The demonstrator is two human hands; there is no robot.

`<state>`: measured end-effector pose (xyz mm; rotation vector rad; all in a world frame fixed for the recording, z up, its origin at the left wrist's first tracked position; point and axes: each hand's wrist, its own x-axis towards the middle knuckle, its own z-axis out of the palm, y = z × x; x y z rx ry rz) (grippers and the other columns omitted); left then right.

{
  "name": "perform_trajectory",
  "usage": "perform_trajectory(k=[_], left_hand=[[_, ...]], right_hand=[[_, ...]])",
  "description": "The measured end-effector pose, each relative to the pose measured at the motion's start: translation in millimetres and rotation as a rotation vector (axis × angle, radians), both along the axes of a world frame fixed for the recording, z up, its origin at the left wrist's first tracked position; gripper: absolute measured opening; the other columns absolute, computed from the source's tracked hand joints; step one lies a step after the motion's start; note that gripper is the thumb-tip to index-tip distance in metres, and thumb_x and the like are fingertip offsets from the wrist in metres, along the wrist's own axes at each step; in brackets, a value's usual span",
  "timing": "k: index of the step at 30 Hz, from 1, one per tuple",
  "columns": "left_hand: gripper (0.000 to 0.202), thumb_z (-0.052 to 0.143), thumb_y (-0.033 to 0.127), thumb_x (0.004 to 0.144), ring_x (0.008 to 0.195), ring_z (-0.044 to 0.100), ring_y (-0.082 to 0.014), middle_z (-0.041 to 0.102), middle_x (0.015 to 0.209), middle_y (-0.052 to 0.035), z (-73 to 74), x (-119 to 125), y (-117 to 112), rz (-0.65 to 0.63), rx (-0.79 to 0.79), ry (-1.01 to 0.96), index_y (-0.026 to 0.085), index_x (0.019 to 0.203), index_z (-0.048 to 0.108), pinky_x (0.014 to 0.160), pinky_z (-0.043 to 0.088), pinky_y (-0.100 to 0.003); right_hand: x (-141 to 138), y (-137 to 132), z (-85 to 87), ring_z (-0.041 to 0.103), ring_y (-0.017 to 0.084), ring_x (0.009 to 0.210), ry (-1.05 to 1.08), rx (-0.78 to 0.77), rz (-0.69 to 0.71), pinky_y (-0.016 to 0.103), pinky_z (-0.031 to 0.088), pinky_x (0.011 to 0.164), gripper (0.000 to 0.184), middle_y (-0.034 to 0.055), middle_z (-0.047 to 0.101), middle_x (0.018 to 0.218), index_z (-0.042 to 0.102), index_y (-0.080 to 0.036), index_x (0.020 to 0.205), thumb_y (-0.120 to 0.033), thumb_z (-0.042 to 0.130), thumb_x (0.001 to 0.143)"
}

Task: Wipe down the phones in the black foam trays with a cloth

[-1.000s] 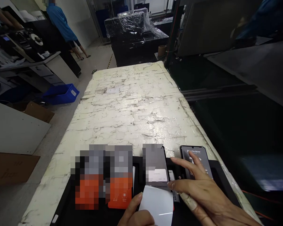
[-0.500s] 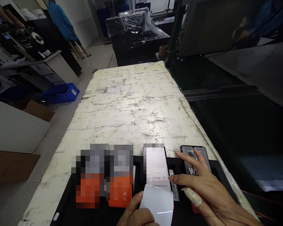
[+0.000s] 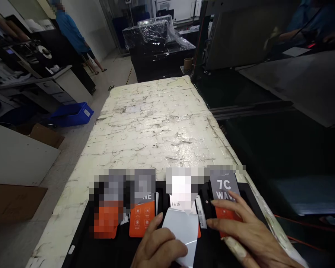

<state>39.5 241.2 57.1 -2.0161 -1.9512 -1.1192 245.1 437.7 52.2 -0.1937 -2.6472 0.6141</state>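
My left hand [image 3: 162, 245] is closed on a pale, glossy film sheet [image 3: 181, 227] that curls over the lower part of a phone [image 3: 176, 203] with a lit screen. Fingers spread, my right hand [image 3: 248, 230] is over a phone [image 3: 225, 186] with a grey and orange printed front reading "7C WAVE"; whether it touches is unclear. The right thumb is wrapped in tan tape. To the left lie two more phones, one partly blurred [image 3: 142, 219] and one mostly blurred [image 3: 107, 219]. All rest on a black tray [image 3: 83, 245].
A long table [image 3: 147, 130] with a cracked, cream-coloured surface stretches ahead. On the floor at left sit a blue bin [image 3: 72, 113] and a cardboard box [image 3: 16, 203]. Dark green surfaces [image 3: 268, 156] run along the right. A person in blue [image 3: 71, 29] stands far left.
The lit screen's display has changed, now reading "Hi th...". My right hand has moved down and right, away from the lit phone, uncovering more of the right phone.
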Motion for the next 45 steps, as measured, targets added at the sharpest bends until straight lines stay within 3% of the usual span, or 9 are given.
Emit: perform_trajectory(k=[4,9,14,19,24,29,35,40,45], left_hand=[[0.016,0.064,0.011,0.084,0.095,0.062,-0.0151,0.069,0.098,0.003,6.5,0.4,2.3,0.008,0.105,0.086,0.025,0.076,0.067,0.114,0.04,-0.048],[0.025,0.063,0.009,0.081,0.111,0.058,-0.0251,0.063,0.119,-0.0083,14.6,9.1,2.5,0.046,0.079,0.176,0.021,0.101,0.07,0.105,0.047,-0.054],[0.03,0.059,0.01,0.084,0.121,0.053,-0.03,0.058,0.129,-0.0126,9.9,23.3,-15.8,0.122,0.076,0.187,0.019,0.11,0.067,0.103,0.049,-0.054],[0.015,0.053,0.019,0.088,0.11,0.06,-0.0257,0.066,0.115,-0.0103,-16.0,44.4,-32.9,0.155,0.027,0.217,0.018,0.095,0.067,0.097,0.053,-0.046],[0.027,0.043,0.032,0.095,0.103,0.064,-0.0263,0.068,0.109,-0.0116,-32.2,60.8,-36.8,0.199,-0.001,0.27,0.016,0.09,0.064,0.093,0.056,-0.045],[0.042,0.04,0.047,0.098,0.115,0.06,-0.0253,0.068,0.116,-0.0115,-36.2,58.8,-37.7,0.184,-0.002,0.347,0.014,0.096,0.066,0.108,0.043,-0.042],[0.066,0.029,0.059,0.097,0.128,0.051,-0.0272,0.064,0.127,-0.0113,-55.7,56.6,-35.7,0.109,-0.011,0.405,0.008,0.124,0.061,0.123,0.018,-0.043],[0.045,0.036,0.041,0.098,0.125,0.053,-0.0238,0.066,0.122,-0.0074,-64.2,58.8,-32.9,0.1,-0.034,0.345,0.014,0.122,0.062,0.124,0.018,-0.043],[0.037,0.037,0.037,0.097,0.124,0.053,-0.023,0.066,0.121,-0.0024,-62.2,57.5,-30.0,0.105,-0.002,0.392,0.021,0.116,0.064,0.123,0.014,-0.046]], right_hand=[[-0.6,-22.9,16.2,0.066,0.025,0.115,-0.024,-0.03,0.09,0.043,0.04,0.115,0.041,0.004,0.073,0.117,0.06,-0.029,0.131,-0.033,0.061,0.09],[-7.7,-38.8,35.6,0.065,0.019,0.117,-0.067,0.001,0.196,0.037,0.035,0.117,0.043,0.0045,0.074,0.117,0.057,-0.022,0.135,-0.027,0.06,0.092],[4.0,-38.8,17.0,0.059,0.022,0.125,-0.055,-0.027,0.285,0.042,0.032,0.117,0.053,0.009,0.067,0.13,0.051,-0.021,0.141,-0.019,0.058,0.089],[17.1,-47.7,6.4,0.055,0.02,0.13,-0.041,0.009,0.266,0.043,0.03,0.117,0.054,0.0097,0.064,0.134,0.048,-0.019,0.142,-0.016,0.058,0.089],[23.9,-58.8,-8.0,0.05,0.023,0.133,0.011,0.013,0.302,0.045,0.031,0.116,0.06,0.0122,0.06,0.138,0.041,-0.017,0.147,-0.015,0.056,0.088],[21.9,-64.9,-16.9,0.037,0.028,0.142,-0.068,-0.092,0.32,0.041,0.041,0.112,0.067,0.0117,0.043,0.153,0.032,-0.022,0.153,-0.031,0.058,0.093],[-8.0,-63.6,9.4,0.033,0.029,0.144,-0.215,-0.223,0.466,0.045,0.037,0.115,0.078,0.0142,0.032,0.158,0.019,-0.021,0.157,-0.046,0.057,0.094],[-29.7,-60.0,10.1,0.035,0.03,0.143,-0.242,-0.295,0.537,0.046,0.036,0.115,0.079,0.0174,0.032,0.158,0.021,-0.018,0.157,-0.051,0.055,0.094],[-37.9,-55.9,-0.8,0.033,0.03,0.144,-0.23,-0.333,0.605,0.047,0.035,0.116,0.087,0.0184,0.03,0.159,0.015,-0.019,0.158,-0.053,0.059,0.091]])
